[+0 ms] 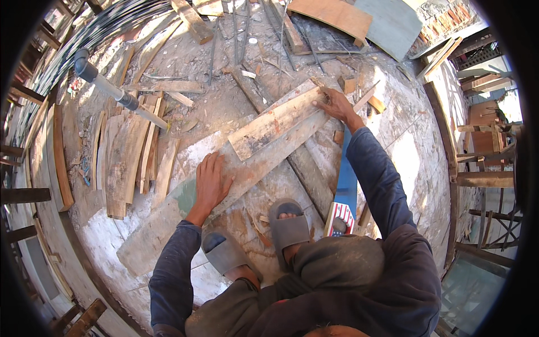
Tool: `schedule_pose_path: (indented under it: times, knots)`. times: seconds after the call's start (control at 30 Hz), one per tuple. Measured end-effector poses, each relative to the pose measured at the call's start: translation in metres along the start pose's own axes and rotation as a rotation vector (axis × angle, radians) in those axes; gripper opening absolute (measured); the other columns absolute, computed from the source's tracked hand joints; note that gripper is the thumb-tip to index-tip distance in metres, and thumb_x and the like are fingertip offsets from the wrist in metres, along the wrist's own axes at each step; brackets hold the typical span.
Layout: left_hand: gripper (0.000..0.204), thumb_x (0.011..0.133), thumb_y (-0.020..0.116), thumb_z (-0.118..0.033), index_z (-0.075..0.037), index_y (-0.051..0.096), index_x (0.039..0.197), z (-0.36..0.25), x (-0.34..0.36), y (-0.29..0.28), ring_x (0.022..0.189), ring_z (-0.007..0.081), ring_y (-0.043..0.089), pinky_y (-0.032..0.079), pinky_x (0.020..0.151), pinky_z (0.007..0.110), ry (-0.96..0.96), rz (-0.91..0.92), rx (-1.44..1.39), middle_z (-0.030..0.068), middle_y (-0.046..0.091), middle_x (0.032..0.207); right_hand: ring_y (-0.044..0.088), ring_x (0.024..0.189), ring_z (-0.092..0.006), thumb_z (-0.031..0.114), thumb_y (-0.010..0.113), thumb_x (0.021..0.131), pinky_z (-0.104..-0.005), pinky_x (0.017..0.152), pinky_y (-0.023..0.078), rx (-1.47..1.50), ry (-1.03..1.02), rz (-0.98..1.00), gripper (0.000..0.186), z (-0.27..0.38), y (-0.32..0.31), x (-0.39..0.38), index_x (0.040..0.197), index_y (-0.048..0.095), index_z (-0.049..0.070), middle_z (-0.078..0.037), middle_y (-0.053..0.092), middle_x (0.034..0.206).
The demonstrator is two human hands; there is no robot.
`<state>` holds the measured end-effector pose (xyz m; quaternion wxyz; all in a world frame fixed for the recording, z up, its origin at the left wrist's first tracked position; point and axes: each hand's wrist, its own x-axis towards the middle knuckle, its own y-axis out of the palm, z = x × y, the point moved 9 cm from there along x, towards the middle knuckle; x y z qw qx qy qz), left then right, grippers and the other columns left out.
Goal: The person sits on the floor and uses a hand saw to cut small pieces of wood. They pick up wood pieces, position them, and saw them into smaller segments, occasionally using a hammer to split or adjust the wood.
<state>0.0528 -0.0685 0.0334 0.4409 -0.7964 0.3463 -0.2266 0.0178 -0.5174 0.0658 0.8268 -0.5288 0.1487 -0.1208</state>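
Note:
A short, worn plank (275, 124) lies slantwise on top of a long, stained board (168, 222). My right hand (336, 106) grips the plank's far right end, fingers over its edge. My left hand (210, 182) rests flat on the long board, just beside the plank's near left end, fingers stretched and holding nothing. Under the long board another length of timber (314, 182) crosses at an angle. By my right knee lies a handsaw with a blue blade (346, 182) and a red-and-white striped handle (341, 216), partly covered by my leg.
Several loose wood strips (132, 151) lie to the left, near a grey pipe (106, 87) standing up from the floor. Long thin rods (84, 45) run along the far left. Sheet panels (387, 25) and scrap timber lie at the back. My sandalled feet (289, 224) stand close to the long board.

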Motion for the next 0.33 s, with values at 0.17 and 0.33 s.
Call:
schedule_pose_path:
  times: [0.17,0.33]
  knots:
    - [0.078,0.083,0.077,-0.026,-0.002,0.04,0.147,-0.006,0.023,-0.002,0.143,0.0393,0.034,0.029,0.117,0.049,0.019,-0.043,-0.07,0.0208,0.036,0.155,0.064,0.112,-0.0406,0.041,0.083,0.077,-0.0453,0.096,0.05,-0.018,-0.007,-0.034,0.073,-0.002,0.0,-0.001,0.131,0.059,-0.001,-0.027,0.067,0.118]
    - [0.085,0.083,0.079,-0.028,-0.008,0.034,0.153,-0.011,0.04,0.014,0.144,0.039,0.033,0.029,0.118,0.048,0.03,0.037,-0.08,0.0205,0.033,0.157,0.064,0.115,-0.0392,0.041,0.084,0.077,-0.0436,0.098,0.05,0.021,-0.021,-0.054,0.074,-0.003,0.004,-0.003,0.133,0.057,0.001,-0.028,0.065,0.123]
